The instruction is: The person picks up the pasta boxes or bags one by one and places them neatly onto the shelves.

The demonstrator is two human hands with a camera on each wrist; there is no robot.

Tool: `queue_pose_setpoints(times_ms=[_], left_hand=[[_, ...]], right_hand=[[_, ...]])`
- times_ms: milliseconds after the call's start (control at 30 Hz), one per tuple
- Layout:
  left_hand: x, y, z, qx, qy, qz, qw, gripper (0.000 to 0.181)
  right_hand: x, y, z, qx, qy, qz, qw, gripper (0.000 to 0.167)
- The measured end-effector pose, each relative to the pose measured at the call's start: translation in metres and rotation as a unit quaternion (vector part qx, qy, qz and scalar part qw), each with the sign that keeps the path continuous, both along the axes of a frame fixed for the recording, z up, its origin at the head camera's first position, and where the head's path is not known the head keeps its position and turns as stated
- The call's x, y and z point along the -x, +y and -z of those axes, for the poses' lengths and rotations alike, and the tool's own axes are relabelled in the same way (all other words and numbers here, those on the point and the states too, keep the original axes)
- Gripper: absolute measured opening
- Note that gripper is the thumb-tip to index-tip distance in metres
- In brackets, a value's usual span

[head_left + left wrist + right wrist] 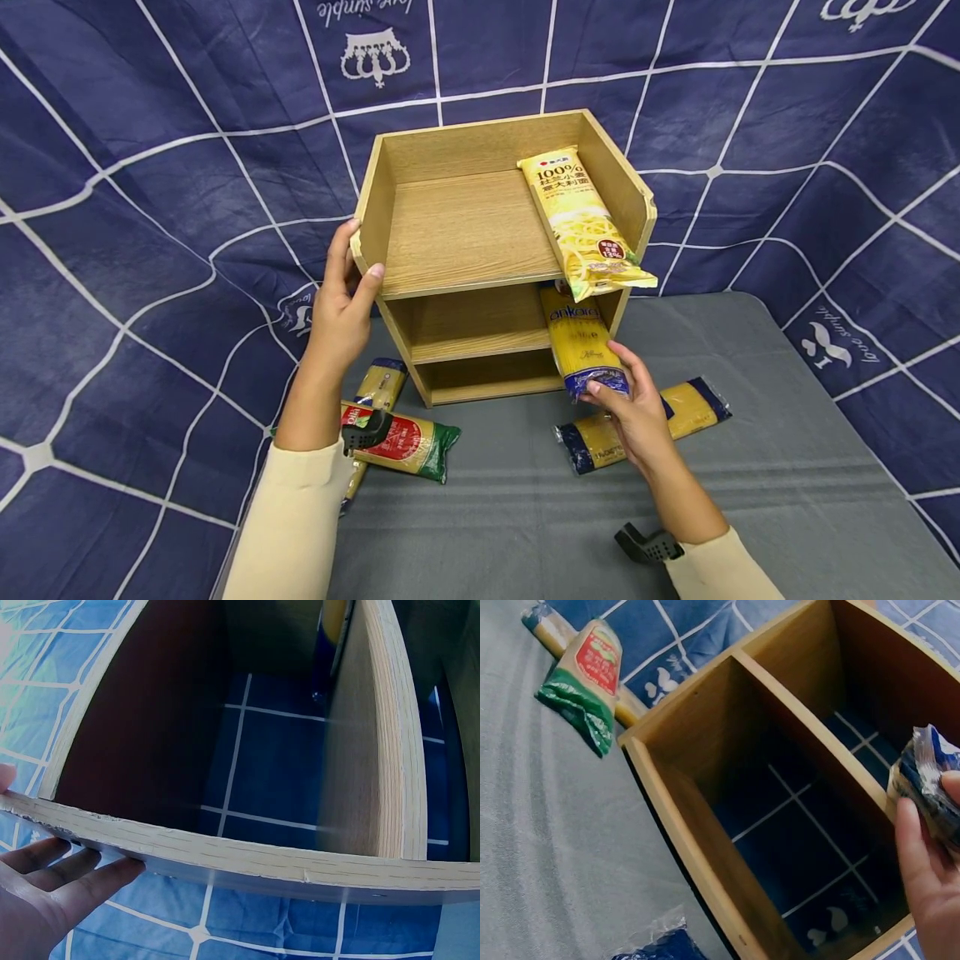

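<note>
A small wooden shelf [468, 221] with an open top tray and two compartments below stands on the grey cloth. My left hand [343, 312] grips its left side panel, thumb at the front edge and fingers along the outside, also seen in the left wrist view. My right hand [633, 408] pinches the near end of a spaghetti pack [581, 337] with blue ends. The pack's far end lies inside the middle compartment, at the right; the top tray hides part of it. A yellow noodle pack [573, 208] lies along the right of the top tray, its near end overhanging the front.
At the left, a red and green pasta pack [405, 442] lies across another blue-ended pack [381, 385]. Right of the shelf, a blue-ended pasta pack [693, 408] lies partly behind my right hand. Blue cloth with white lines [247, 100] hangs behind and at the sides.
</note>
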State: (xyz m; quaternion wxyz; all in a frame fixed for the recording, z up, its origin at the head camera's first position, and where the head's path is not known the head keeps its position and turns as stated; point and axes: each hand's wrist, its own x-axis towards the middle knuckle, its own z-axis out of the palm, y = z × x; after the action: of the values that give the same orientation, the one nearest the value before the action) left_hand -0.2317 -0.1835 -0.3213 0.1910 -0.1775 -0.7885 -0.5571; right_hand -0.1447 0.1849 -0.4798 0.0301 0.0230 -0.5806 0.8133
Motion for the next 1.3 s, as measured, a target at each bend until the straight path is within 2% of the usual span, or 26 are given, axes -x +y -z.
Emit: queue_pose_setpoints(times_ms=[167,300,467,600,667,833,1300], left_hand=[[0.000,-0.001,0.000,0.004,-0.002,-0.004,1.0000,0.055],[0.000,-0.001,0.001,0.001,0.000,-0.003,1.0000,0.055],[0.000,-0.001,0.001,0.001,-0.002,-0.001,1.0000,0.055],[0.000,-0.002,0.002,0.005,-0.002,-0.003,1.0000,0.055],[-0.001,-0.002,0.001,0.004,-0.002,-0.003,1.0000,0.055],[0.000,-0.001,0.001,-0.002,0.003,0.001,1.0000,0.055],[0.000,0.000,0.001,0.001,0.005,0.003,1.0000,0.056]], right_hand=[[0.006,-0.005,0.000,-0.019,-0.004,0.046,0.9988,0.071],[0.012,-0.009,0.001,-0.051,-0.011,0.093,0.9942,0.068],[0.016,-0.015,0.000,-0.105,-0.019,0.151,0.9827,0.067],[0.017,-0.016,-0.003,-0.165,-0.036,0.175,0.9698,0.077],[0.018,-0.016,-0.004,-0.183,-0.045,0.174,0.9664,0.084],[0.025,-0.015,-0.007,-0.173,-0.054,0.162,0.9700,0.090],[0.044,-0.016,-0.005,-0.112,-0.074,0.146,0.9802,0.082]])
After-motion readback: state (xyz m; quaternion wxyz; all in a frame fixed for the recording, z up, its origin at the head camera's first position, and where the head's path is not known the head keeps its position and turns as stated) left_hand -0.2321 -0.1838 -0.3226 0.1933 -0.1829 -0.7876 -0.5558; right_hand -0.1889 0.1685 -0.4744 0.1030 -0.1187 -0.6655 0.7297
